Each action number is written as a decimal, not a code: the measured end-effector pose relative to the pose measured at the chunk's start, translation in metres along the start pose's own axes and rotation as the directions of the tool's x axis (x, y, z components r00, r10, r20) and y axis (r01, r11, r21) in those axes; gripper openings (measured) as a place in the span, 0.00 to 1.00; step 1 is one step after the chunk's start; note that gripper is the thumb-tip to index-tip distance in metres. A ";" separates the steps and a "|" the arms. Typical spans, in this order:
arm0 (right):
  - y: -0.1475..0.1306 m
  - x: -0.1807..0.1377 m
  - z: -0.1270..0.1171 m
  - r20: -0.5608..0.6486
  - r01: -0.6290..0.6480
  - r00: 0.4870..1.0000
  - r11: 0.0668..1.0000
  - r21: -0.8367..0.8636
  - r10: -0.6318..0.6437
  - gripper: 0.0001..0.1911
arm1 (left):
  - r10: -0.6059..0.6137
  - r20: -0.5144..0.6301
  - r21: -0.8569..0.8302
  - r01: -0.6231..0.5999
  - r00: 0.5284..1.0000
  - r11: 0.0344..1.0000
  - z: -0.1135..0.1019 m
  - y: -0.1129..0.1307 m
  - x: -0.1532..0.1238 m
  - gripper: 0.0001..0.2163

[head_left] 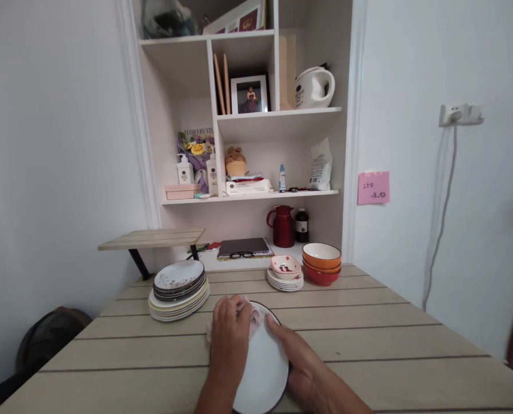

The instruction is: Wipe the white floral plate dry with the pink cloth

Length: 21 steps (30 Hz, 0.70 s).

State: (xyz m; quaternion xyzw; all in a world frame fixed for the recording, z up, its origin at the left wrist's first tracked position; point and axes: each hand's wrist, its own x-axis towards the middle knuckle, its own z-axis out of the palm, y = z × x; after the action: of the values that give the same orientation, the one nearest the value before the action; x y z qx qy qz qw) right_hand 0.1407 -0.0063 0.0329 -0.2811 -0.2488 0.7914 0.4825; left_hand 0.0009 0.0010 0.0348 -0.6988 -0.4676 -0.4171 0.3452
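Observation:
A white plate [260, 368] with a dark rim is tilted up over the near middle of the table. My right hand [297, 359] grips its right edge, thumb on the face and fingers behind. Against the plate's upper left, my left hand [230, 333] presses a crumpled whitish tissue [256, 319], its fingers curled round it. To the left stands a stack of plates [179, 290], the top ones dark-rimmed with a brown floral pattern. Small white dishes [286, 282] are piled beyond the held plate, beside stacked orange and red bowls [322, 263].
The slatted wooden table [368, 339] runs up to a white shelf unit [278, 195]. A raised wooden stand [153, 238] is at the back left. In the bottom shelf sit a red jug [283, 227], a dark bottle [302, 225] and a laptop [244, 247] with glasses by it.

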 end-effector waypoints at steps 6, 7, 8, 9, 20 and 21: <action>-0.006 0.008 -0.009 -0.044 -0.036 0.998 0.996 0.084 0.040 0.18 | 0.040 0.170 -0.069 -0.028 0.985 0.997 0.001 0.004 -0.001 0.07; -0.009 0.010 -0.012 -0.052 -0.035 0.998 0.995 0.095 0.040 0.19 | 0.054 0.196 -0.107 -0.033 0.979 0.994 0.002 0.005 -0.001 0.07; -0.012 0.011 -0.014 -0.060 -0.031 0.998 0.994 0.108 0.038 0.20 | 0.064 0.212 -0.145 -0.033 0.975 0.989 0.004 0.005 -0.002 0.10; -0.015 0.012 -0.015 -0.065 -0.023 0.997 0.992 0.121 0.031 0.20 | 0.069 0.222 -0.182 -0.028 0.973 0.983 0.005 0.006 -0.002 0.14; -0.018 -0.005 0.001 -0.028 0.145 0.989 0.988 -0.054 -0.146 0.28 | -0.184 0.246 -0.405 0.273 0.952 0.873 0.008 -0.001 -0.009 0.15; -0.017 -0.006 0.002 -0.023 0.162 0.986 0.985 -0.065 -0.164 0.28 | -0.160 0.252 -0.408 0.255 0.954 0.877 0.008 0.000 -0.008 0.15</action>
State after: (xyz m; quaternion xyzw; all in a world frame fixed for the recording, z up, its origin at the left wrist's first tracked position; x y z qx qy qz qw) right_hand 0.1522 -0.0049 0.0471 -0.2862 -0.2889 0.7368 0.5401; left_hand 0.0014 0.0047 0.0246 -0.7438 -0.4689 -0.4693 0.0816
